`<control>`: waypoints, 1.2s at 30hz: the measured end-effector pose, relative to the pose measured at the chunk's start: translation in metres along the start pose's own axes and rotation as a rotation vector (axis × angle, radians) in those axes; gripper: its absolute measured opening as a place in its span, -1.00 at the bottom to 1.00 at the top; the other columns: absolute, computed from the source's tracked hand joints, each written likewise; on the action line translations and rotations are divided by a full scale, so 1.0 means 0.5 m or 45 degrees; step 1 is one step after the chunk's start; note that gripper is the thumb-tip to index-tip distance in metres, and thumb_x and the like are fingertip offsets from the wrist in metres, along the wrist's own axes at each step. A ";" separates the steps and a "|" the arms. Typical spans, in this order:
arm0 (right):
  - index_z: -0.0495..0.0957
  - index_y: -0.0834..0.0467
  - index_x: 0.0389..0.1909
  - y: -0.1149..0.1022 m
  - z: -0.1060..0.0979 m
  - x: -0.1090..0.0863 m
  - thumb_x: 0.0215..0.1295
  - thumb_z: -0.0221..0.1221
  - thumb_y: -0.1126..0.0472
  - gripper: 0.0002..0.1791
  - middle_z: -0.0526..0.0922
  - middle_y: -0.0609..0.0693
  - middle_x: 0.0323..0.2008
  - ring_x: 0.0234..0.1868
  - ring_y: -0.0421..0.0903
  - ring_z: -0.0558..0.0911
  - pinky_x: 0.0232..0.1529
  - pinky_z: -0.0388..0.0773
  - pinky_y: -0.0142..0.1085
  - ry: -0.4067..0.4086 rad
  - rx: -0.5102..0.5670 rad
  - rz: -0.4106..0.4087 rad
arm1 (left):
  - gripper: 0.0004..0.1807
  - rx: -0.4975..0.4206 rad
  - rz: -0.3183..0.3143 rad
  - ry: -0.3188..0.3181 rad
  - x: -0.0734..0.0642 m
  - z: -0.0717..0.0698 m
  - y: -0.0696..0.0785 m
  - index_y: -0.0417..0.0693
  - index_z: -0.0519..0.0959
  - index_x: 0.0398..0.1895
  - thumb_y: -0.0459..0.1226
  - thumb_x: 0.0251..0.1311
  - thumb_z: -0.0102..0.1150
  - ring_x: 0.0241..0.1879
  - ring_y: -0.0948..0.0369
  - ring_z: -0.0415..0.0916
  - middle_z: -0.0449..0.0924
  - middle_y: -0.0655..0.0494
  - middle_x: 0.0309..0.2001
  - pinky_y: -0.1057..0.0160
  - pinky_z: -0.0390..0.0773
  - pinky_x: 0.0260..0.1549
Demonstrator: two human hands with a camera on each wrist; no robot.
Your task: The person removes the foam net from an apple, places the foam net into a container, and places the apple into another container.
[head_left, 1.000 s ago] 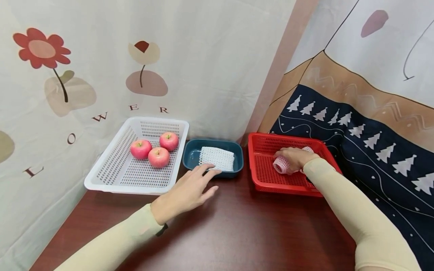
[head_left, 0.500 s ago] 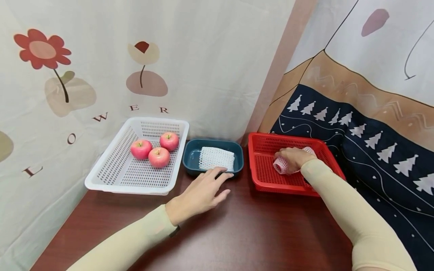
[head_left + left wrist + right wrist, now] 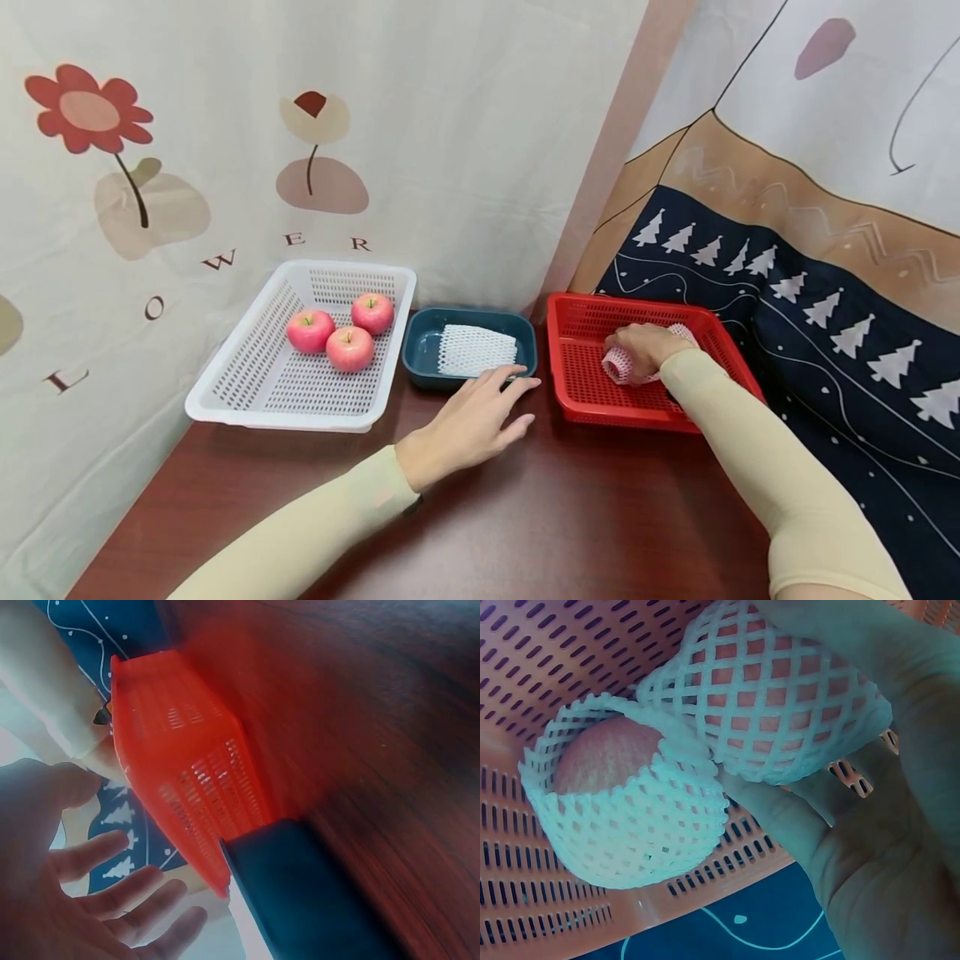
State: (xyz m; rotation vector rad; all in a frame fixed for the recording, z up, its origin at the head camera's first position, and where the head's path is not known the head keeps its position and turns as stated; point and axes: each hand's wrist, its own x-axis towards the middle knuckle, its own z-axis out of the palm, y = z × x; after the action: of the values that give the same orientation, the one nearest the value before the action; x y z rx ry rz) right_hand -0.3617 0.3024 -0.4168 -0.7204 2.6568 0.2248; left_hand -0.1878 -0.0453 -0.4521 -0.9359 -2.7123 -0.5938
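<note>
My right hand (image 3: 647,348) reaches into the red basket (image 3: 564,333). In the right wrist view, its fingers curl round an apple in a foam net (image 3: 776,705). Touching that apple is a second netted apple (image 3: 630,802), its reddish top showing through the net's open end. My left hand (image 3: 465,429) hovers at the near edge of the dark blue tray (image 3: 427,382), fingers spread and holding nothing. A flat white foam net (image 3: 472,350) lies inside that tray. From the head camera, my right hand hides much of the netted fruit.
Left of the blue tray stands a white basket (image 3: 277,412) with three bare apples (image 3: 349,348). All the containers sit on a dark reddish-brown table (image 3: 570,517). Printed curtains (image 3: 480,167) hang close behind them.
My left hand has shifted to the right along the blue tray's near side. The right hand stays in the red basket on the netted apple, moving very little.
</note>
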 end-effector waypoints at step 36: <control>0.64 0.12 0.55 -0.004 0.001 0.004 0.08 0.73 0.18 -0.06 0.86 0.23 0.23 0.11 0.16 0.81 0.44 0.76 0.31 0.009 0.022 0.055 | -0.21 0.147 -0.145 -0.082 0.126 0.087 0.036 -0.06 0.42 0.79 0.24 0.79 0.01 0.68 -0.04 0.49 0.37 -0.04 0.80 -0.21 0.64 0.60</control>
State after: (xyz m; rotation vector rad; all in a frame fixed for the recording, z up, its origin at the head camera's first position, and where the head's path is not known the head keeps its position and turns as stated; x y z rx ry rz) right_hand -0.3619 0.3000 -0.4183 -0.6597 2.6796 0.2108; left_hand -0.2285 0.0209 -0.4655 -0.7895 -2.8377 -0.4282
